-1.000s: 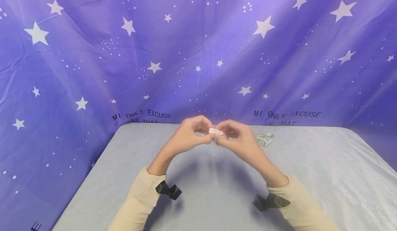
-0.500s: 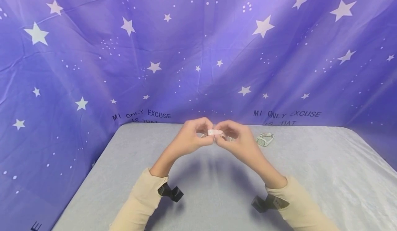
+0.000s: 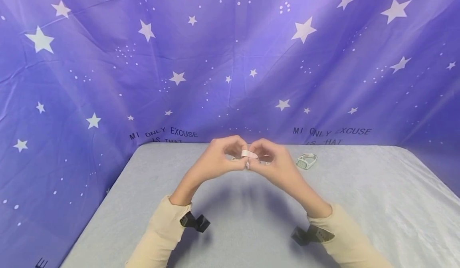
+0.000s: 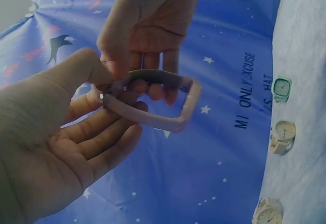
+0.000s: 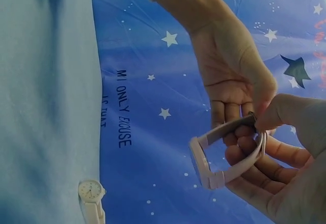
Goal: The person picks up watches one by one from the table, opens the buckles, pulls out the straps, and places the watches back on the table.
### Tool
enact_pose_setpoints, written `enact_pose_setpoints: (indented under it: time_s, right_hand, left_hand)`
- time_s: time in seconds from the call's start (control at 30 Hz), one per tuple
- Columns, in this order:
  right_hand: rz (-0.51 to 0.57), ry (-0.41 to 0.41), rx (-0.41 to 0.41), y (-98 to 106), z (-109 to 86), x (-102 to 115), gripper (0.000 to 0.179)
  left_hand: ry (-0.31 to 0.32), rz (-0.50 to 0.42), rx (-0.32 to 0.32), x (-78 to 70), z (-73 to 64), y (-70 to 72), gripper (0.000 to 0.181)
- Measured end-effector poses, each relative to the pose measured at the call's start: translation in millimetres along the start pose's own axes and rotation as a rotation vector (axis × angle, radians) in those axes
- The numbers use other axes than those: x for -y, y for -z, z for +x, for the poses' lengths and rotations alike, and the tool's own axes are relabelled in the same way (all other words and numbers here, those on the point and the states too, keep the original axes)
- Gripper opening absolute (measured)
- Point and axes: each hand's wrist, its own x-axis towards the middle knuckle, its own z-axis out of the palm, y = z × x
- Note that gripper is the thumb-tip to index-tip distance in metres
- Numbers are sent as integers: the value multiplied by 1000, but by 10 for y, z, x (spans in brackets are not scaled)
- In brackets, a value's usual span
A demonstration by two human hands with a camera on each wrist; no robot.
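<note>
A pale pink wristwatch [image 3: 249,154] is held up over the back of the table, its strap bent round into a loop. My left hand [image 3: 223,156] pinches one strap end between thumb and fingers. From the other side my right hand [image 3: 272,159] pinches the strap where the ends meet. In the right wrist view the watch case [image 5: 199,157] shows edge-on, turned away from the fingertips. A small metal buckle piece [image 4: 104,95] shows at the left fingertips. The thumbs partly hide the overlap of the strap ends.
On the grey cloth-covered table [image 3: 230,228] lies a pale green square watch [image 3: 306,161], right of the hands. The left wrist view also shows a beige watch [image 4: 284,135] and a cream watch [image 4: 268,215]. A purple star-print curtain [image 3: 230,60] hangs behind the table.
Both hands stay at nearly the same spot, pinching the strap. The visible strap end has shifted and tilted slightly between the fingertips.
</note>
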Motion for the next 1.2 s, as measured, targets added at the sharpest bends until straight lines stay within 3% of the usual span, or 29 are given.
enact_pose_setpoints:
  time_s: [0.37, 0.6, 0.9, 1.07, 1.2]
  right_hand:
    - [184, -45, 87, -2, -9, 59, 20]
    - [177, -17, 99, -20, 3, 42, 18]
    - [148, 17, 85, -7, -8, 25, 19]
    - [186, -15, 88, 32, -4, 38, 22]
    - [178, -35, 91, 57, -3, 44, 24]
  left_hand:
    - [16, -55, 38, -45, -24, 65, 14]
    - [-5, -43, 41, -50, -25, 36, 16]
    - [-20, -87, 97, -14, -7, 59, 15]
    - [22, -161, 67, 9, -14, 84, 17]
    - [34, -136, 30, -11, -17, 93, 19]
